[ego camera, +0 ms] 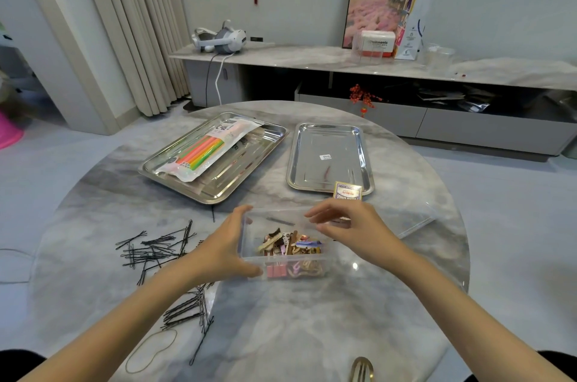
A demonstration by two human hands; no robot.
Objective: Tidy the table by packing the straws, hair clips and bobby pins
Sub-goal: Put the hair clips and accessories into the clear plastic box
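Left hand [223, 252] clasps the box [265, 227] of hair clips [288, 245]; right hand [349, 227] hovers slack above.

Round grey-marbled table [312, 319]. Directly on top: two steel trays, left [249, 160] and right [324, 172], side by side at the far part; a small printed card [347, 191] touching the right tray's near rim; a clear plastic box [271, 225] at centre; a clear lid [412, 219] to its right; loose bobby pins [156, 249] scattered left; an elastic loop [152, 351] and a gold-coloured item [361, 370] at the near edge.
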